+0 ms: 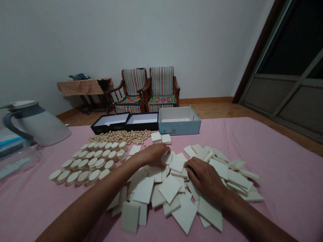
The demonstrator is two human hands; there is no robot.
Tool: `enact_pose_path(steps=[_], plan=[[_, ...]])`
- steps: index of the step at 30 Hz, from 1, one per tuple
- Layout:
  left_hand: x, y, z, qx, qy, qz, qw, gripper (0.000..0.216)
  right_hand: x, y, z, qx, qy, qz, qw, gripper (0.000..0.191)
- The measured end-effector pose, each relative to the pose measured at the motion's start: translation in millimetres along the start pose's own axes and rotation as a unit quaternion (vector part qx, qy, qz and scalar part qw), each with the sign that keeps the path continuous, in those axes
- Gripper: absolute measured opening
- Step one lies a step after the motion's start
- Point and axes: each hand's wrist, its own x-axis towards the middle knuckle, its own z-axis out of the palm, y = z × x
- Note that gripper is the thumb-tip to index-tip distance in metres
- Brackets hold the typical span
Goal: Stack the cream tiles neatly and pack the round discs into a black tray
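Note:
My left hand (156, 154) reaches across the heap from the left, fingers bent around a pale square tile (167, 158), its thumb low by the tile's near side. To its right, my right hand (204, 173) rests on the heap with curled fingers pressed together; its fingertips meet the edge of another square tile (177, 163), and what lies under them is hidden. Loose square tiles (170, 188) spread beneath and in front of both hands. Just beyond my left hand stand two small neat stacks of square tiles (156, 137).
Left of the heap, round discs (94, 164) stand stacked in rows, with small wooden beads (121, 136) behind. Two black trays (145, 127) and a light-blue box (179, 128) line the back. A jug (45, 124) stands far left on the pink cloth (282, 161).

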Motion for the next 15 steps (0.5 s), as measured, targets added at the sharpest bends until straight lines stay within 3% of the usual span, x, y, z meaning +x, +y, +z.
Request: enact_pose_path(steps=[4,8,15], plan=[[5,-9,-10,0.011,0.049,-0.024,0.998,0.056,1,0,0,0.002,0.011,-0.005,1.000,0.017],[29,-18,-19,0.039,0.113,-0.076,0.990,0.050,0,-2,-2,0.002,0.006,-0.004,1.000,0.017],[70,-21,-6,0.080,0.162,-0.136,0.974,0.049,1,-3,-2,0.002,0.003,-0.004,1.000,0.017]])
